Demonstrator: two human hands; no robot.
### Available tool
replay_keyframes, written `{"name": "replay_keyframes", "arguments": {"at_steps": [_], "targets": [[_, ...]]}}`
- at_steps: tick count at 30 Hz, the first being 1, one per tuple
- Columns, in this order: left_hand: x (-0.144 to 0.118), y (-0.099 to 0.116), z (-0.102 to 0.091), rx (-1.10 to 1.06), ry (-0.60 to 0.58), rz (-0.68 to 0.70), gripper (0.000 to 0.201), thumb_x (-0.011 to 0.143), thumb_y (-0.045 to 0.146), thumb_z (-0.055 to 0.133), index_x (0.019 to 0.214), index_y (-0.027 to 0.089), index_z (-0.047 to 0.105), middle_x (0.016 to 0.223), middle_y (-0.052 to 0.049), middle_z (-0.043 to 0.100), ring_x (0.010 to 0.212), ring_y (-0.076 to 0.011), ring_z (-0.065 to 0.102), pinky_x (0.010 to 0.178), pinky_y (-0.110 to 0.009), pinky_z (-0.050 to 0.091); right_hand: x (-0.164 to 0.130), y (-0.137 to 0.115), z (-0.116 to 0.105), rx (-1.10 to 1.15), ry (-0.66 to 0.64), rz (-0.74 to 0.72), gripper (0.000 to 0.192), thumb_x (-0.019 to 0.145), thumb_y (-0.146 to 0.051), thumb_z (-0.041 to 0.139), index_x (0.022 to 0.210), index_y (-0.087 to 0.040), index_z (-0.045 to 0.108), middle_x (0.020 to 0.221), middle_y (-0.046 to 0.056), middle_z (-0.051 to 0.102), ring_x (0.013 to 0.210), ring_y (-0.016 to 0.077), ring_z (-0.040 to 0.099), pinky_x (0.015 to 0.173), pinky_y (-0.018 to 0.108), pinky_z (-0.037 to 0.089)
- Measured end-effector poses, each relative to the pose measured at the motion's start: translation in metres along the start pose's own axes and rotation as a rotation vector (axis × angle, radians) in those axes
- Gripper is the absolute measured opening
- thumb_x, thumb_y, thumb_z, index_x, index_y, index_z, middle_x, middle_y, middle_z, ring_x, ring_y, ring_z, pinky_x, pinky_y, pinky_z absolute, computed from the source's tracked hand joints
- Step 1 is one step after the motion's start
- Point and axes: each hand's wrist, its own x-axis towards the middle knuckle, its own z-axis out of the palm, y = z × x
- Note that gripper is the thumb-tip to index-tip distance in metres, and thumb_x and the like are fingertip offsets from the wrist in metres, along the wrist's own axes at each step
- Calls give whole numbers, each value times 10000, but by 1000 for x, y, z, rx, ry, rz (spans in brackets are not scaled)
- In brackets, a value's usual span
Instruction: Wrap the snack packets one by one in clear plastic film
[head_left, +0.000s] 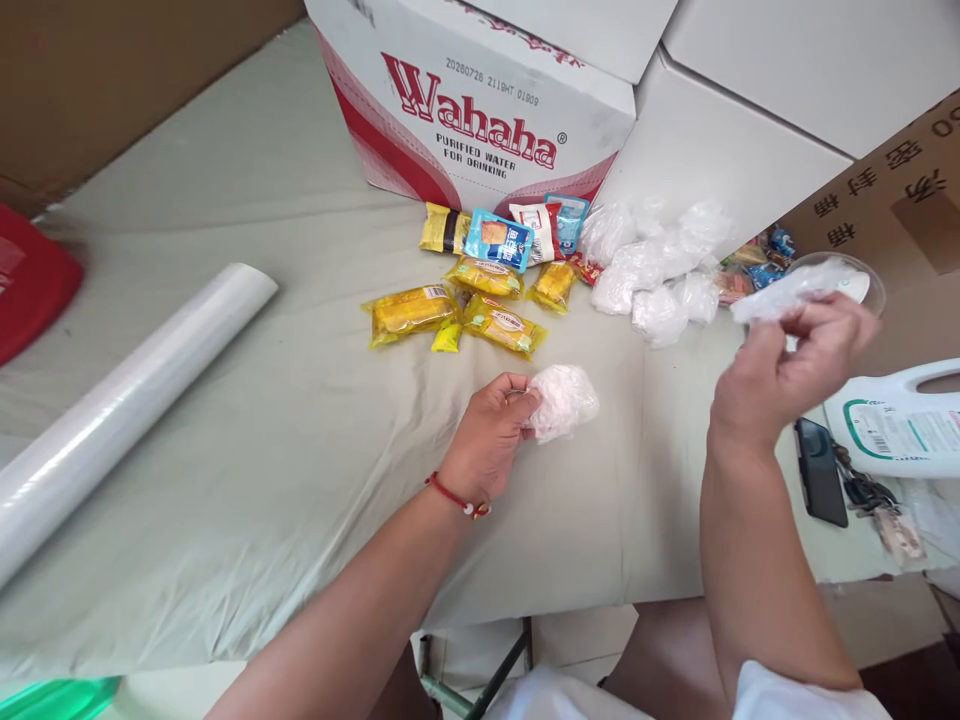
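Note:
My left hand (491, 430), with a red string bracelet at the wrist, is closed on the edge of a crumpled see-through plastic bag (568, 402). That bundle looks pale pinkish white and rests on or just above the cloth. Off to the right, my right hand (787, 365) is raised and pinches a thin whitish plastic bag (796, 287). A heap of bunched plastic bags (652, 265) lies between and beyond the hands. Yellow-wrapped snack packs (412, 316) and a blue snack packet (499, 240) sit just past my left hand.
A Wahaha water carton (487, 110) stands at the back. On the left lie a long roll of plastic film (135, 410) and a red object (34, 285). Along the right are a round see-through tub (870, 285), a white jug (900, 425), a phone (821, 472) and keys (868, 492).

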Motion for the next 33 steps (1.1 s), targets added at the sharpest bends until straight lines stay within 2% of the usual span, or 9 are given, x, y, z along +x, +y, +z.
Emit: {"name": "replay_keyframes", "arguments": {"at_steps": [2,5,7,11,16,20,25,31,33], "targets": [[1,-1,-1,-2,17,41,314,692,401,794,847,188,623,819,19,651,734,-112,582,681,-244,460,22,14,25,-192,11,-131,112,862,-158,506,899,-260,535,1180,171,548,1205,321,524,991,508,466],[3,-3,-2,-37,46,77,360,666,451,829,788,187,616,800,26,623,722,-104,555,661,-232,452,38,33,60,-345,-446,-94,93,815,-165,567,888,-212,601,1096,170,618,1130,349,562,1002,584,465],[4,-4,-3,-53,50,85,414,659,502,845,767,186,601,776,28,598,710,-103,537,651,-234,453,31,33,64,-308,-561,-65,132,829,-220,615,951,-187,651,1172,173,630,1075,328,597,949,541,510],[4,-4,-3,-57,64,116,500,667,582,854,703,189,547,702,41,534,664,-95,484,611,-224,425,-19,-4,24,34,-386,1,211,994,-373,535,1060,-239,684,1114,102,670,973,248,643,861,425,549],[3,-10,3,0,64,184,538,692,609,843,641,193,506,615,56,488,606,-86,441,585,-222,376,-95,-44,-8,401,-808,-63,387,859,-452,781,1206,-303,693,1308,106,650,1203,298,599,1026,490,505],[2,-13,7,59,-20,207,601,696,645,829,572,198,447,526,67,416,529,-73,346,522,-239,272,-115,-38,-1,674,-775,331,80,942,-359,708,963,-289,741,1002,39,696,955,206,640,899,386,524],[-1,-2,3,52,-176,110,633,671,624,863,559,198,408,530,71,388,508,-60,335,510,-242,255,-105,-23,-7,1014,-693,925,226,828,-435,828,838,-243,709,817,-11,651,762,138,596,744,277,519],[-2,1,-2,33,-296,70,537,583,361,946,667,193,443,734,28,593,645,-98,529,587,-234,385,-92,-16,-6,970,-469,1171,400,634,-414,951,719,-203,622,664,-55,546,549,74,460,444,185,384],[1,-4,-3,110,-223,149,469,618,311,901,715,200,457,783,25,602,679,-111,543,620,-249,412,-89,-15,-6,929,-438,1197,428,594,-424,966,732,-196,632,621,-71,502,489,52,384,363,169,277]]}}
